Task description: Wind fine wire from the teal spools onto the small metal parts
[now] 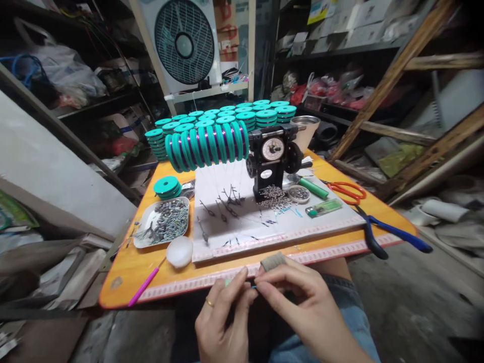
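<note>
A small blue-and-dark piece point(254, 286) (mostly hidden) sits at the fingertips of the left hand point(225, 320) and right hand point(302, 297), both pinched on it, by the near edge of the orange table point(123, 267) bearing a dial-faced winding machine point(269, 174) and teal spools point(194, 146).

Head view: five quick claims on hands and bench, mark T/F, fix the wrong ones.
1. The left hand wears a ring. True.
2. The hands are far apart. False: their fingertips nearly meet, by a small blue piece.
3. A finger of the right hand bears a grey wrap. True.
4. The pink-handled tool stands upright. False: the pink-handled tool lies flat.
5. The green lighter lies on the white board. True.
</note>
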The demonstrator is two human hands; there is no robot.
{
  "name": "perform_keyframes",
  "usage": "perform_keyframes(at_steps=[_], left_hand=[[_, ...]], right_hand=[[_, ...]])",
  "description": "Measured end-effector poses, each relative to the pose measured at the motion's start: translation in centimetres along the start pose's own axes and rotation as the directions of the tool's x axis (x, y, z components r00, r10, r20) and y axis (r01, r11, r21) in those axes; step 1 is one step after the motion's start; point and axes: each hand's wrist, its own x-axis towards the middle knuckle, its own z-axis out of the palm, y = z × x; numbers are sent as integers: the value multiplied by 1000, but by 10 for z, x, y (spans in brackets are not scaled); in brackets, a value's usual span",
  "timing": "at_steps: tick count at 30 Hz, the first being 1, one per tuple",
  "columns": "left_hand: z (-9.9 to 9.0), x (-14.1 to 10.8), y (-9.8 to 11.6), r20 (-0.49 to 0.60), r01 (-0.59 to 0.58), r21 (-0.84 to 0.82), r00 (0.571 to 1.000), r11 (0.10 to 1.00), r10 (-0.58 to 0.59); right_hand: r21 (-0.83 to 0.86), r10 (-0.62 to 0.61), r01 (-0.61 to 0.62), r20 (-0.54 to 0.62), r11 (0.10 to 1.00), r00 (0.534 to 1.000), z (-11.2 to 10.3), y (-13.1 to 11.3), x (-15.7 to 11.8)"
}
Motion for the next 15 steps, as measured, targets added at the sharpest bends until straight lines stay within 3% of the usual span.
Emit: perform_keyframes(at_steps=[4,7,8,10,12,15], left_hand=[[-2,2,-2,11,-169,99,986,981,169],[-1,2,-4,9,-112,170,994,979,112],[-1,1,-5,11,-70,169,998,983,69],[1,0,-5,12,29,139,999,990,-31],[3,0,-4,11,131,86,991,988,-132],[6,-1,0,-10,275,-24,961,961,-276]], right_hand=[[-81,45,-35,136,996,990,-14,-3,4],[-217,26,22,219,976,975,-46,2,24],[-319,-8,59,157,946,988,-61,5,35],[-649,-131,95,-7,754,991,-93,12,62],[-916,-87,5,-32,402,996,-122,19,91],[-957,-32,3,-7,288,999,-147,26,126]])
